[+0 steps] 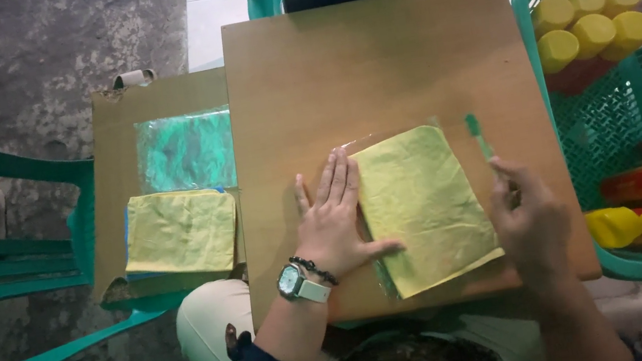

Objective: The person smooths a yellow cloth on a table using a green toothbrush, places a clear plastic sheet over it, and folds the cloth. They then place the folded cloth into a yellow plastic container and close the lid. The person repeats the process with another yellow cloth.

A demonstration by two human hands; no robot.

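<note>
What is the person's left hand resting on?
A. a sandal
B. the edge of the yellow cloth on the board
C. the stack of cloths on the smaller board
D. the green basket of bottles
B: the left hand lies flat on the left edge of the yellow cloth on the brown board.

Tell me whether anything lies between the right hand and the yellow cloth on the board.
Nothing visible does. The right hand, holding a green stick, hovers at the edge of the yellow cloth, with bare board around it. The left hand presses the cloth's other side.

Brown board [369, 52] under bagged yellow cloth [424, 207]
</note>
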